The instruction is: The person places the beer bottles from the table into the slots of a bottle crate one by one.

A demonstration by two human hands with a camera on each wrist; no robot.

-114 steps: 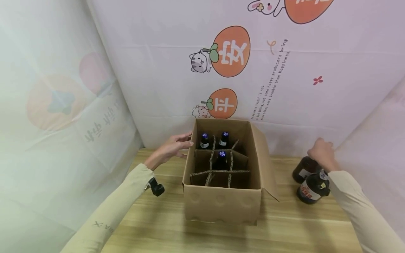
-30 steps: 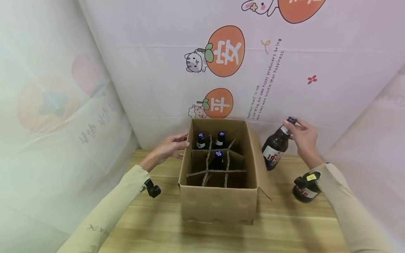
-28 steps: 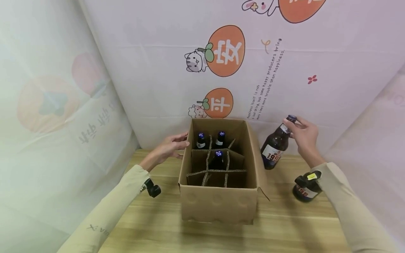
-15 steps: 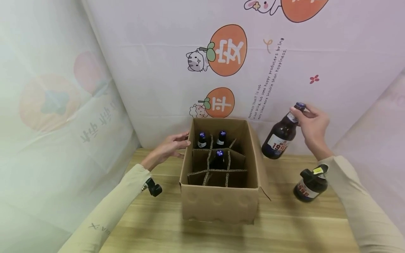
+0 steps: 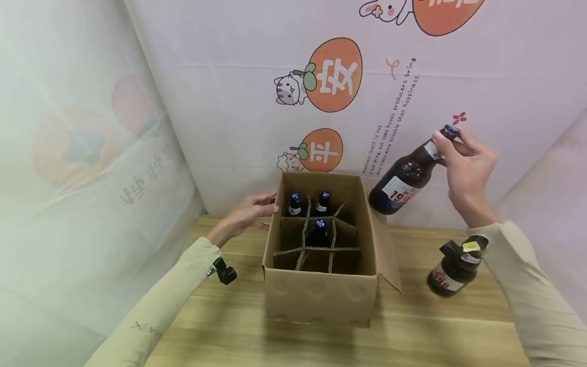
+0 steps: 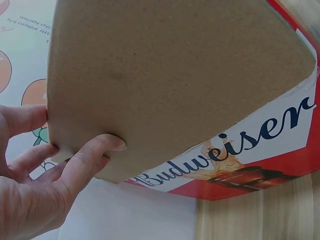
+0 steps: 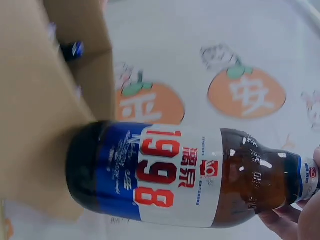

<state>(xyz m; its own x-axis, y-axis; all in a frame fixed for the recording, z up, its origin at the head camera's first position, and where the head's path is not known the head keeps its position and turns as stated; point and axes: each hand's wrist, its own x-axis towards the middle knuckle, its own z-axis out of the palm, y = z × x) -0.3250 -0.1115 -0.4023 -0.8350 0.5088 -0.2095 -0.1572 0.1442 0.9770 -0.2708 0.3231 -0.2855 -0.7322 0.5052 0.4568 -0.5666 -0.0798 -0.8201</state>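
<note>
My right hand (image 5: 472,165) grips a brown beer bottle (image 5: 405,178) by its neck, tilted with the base toward the box's right side. In the right wrist view its label reads 1998, and the base overlaps the box flap. My left hand (image 5: 245,216) rests on the left side of the cardboard box (image 5: 321,295); the left wrist view shows its fingers (image 6: 95,152) at the box corner. Dividers (image 5: 316,249) split the inside into compartments. Three capped bottles stand in there: back left (image 5: 295,204), back middle (image 5: 323,202) and centre (image 5: 318,233).
Another 1998 bottle (image 5: 451,275) stands on the wooden table (image 5: 220,326) to the right, below my right wrist. The box's right flap (image 5: 387,250) hangs outward. A printed white cloth (image 5: 238,117) rises close behind the box, with more cloth at both sides.
My right hand took hold of one of the two bottles on the right and has lifted it. Over the last second it rose further and tilted more. My left hand stays at the box.
</note>
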